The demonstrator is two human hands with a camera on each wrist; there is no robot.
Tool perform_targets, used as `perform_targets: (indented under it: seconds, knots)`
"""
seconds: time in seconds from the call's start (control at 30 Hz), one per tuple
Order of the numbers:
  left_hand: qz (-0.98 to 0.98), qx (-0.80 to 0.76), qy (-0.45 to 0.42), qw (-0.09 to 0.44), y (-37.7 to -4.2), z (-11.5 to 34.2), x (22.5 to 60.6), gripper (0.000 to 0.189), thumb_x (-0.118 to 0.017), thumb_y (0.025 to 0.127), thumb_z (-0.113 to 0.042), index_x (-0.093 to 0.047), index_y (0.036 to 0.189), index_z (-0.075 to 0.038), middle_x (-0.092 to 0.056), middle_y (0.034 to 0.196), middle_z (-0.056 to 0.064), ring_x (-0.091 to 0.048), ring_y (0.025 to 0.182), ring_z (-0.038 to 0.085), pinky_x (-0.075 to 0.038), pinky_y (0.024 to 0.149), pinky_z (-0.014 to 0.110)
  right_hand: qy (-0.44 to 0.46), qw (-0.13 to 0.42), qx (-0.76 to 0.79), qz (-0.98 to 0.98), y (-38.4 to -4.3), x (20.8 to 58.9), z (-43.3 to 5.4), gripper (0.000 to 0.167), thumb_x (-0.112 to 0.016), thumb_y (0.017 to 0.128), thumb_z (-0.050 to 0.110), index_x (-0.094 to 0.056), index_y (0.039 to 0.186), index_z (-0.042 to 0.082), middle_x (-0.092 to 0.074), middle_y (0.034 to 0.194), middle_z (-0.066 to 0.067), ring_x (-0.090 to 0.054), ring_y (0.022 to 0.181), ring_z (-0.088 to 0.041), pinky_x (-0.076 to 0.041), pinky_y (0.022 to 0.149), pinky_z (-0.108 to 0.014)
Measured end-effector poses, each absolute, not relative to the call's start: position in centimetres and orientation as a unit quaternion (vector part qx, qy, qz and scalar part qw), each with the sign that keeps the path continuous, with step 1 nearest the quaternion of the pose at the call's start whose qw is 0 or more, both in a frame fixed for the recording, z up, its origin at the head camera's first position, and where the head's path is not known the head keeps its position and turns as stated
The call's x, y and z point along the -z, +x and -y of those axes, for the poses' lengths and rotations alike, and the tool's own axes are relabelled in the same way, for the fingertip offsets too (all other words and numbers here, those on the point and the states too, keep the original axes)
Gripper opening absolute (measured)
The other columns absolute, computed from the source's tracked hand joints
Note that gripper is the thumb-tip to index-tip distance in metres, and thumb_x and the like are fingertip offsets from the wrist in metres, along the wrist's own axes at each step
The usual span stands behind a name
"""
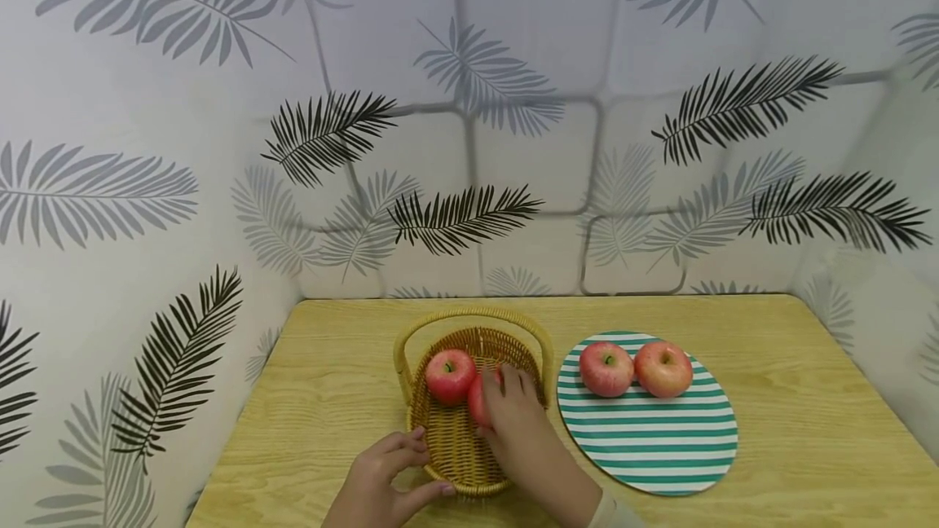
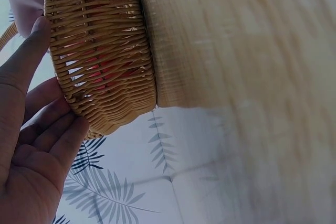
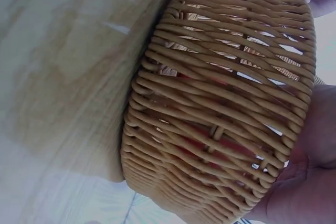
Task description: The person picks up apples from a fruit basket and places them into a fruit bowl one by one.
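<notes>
A woven wicker basket (image 1: 451,451) with an arched handle stands on the table. Inside it, at the back left, lies a red apple (image 1: 450,376). Beside that one is a second red apple (image 1: 478,404), which my right hand (image 1: 524,440) grips from above, its fingers covering much of the fruit. My left hand (image 1: 383,475) is at the basket's front left, fingertips and thumb spread against the rim. In the left wrist view its fingers (image 2: 68,135) rest along the outside of the rim. Red shows through the weave in both wrist views.
Right of the basket lies a round green-and-white striped mat (image 1: 653,446). Two apples sit side by side near its back edge, a left apple (image 1: 606,369) and a right apple (image 1: 663,369). Behind the wooden table (image 1: 807,430) is a leaf-patterned wall (image 1: 513,169).
</notes>
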State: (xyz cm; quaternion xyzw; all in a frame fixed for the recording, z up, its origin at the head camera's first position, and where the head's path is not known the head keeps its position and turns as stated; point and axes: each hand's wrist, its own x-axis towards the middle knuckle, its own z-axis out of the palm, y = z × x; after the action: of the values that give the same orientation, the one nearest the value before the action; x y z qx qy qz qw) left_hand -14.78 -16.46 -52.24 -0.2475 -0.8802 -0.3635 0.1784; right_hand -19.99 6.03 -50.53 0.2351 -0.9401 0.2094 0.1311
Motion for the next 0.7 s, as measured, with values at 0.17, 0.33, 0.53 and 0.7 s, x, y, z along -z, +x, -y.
perform_targets:
  seconds: [0.17, 0.33, 0.53, 0.7]
  knots:
    - [0.881, 0.367, -0.244, 0.174, -14.7, 16.4, 52.1, 0.035, -0.088, 0.07, -0.044, -0.077, 0.083, -0.013, -0.068, 0.093, -0.013, -0.072, 0.105, 0.017, -0.062, 0.082, 0.029, 0.254, 0.109, -0.25, 0.928, -19.8, 50.8, -6.6, 0.074, -0.087, 0.079, 0.026, -0.053, 0.14, 0.003, -0.052, 0.136, -0.023, -0.051, 0.122, -0.044, -0.053, 0.097, -0.054]
    - [0.88, 0.368, -0.244, 0.174, -14.6, 16.4, 52.1, 0.036, -0.088, 0.07, -0.044, -0.077, 0.083, -0.012, -0.068, 0.094, -0.013, -0.072, 0.104, 0.018, -0.062, 0.081, 0.028, 0.261, 0.103, -0.263, 0.923, -19.6, 50.9, -6.9, 0.072, -0.086, 0.079, 0.034, -0.056, 0.139, 0.009, -0.053, 0.137, -0.017, -0.052, 0.122, -0.036, -0.054, 0.096, -0.049]
    - [0.881, 0.369, -0.243, 0.169, -14.6, 16.4, 52.2, 0.036, -0.086, 0.072, -0.045, -0.077, 0.083, -0.012, -0.067, 0.094, -0.013, -0.072, 0.105, 0.02, -0.062, 0.082, 0.029, 0.254, 0.124, -0.306, 0.909, -19.0, 50.7, -7.2, 0.073, -0.09, 0.071, 0.044, -0.064, 0.133, 0.014, -0.058, 0.128, -0.004, -0.052, 0.12, -0.024, -0.055, 0.093, -0.043]
    - [0.883, 0.368, -0.238, 0.167, -14.6, 16.4, 52.1, 0.035, -0.086, 0.073, -0.046, -0.077, 0.085, -0.015, -0.067, 0.097, -0.015, -0.072, 0.106, 0.018, -0.062, 0.082, 0.029, 0.242, 0.128, -0.345, 0.898, -18.3, 50.7, -7.2, 0.074, -0.092, 0.066, 0.048, -0.067, 0.128, 0.016, -0.059, 0.124, 0.001, -0.052, 0.118, -0.017, -0.056, 0.091, -0.039]
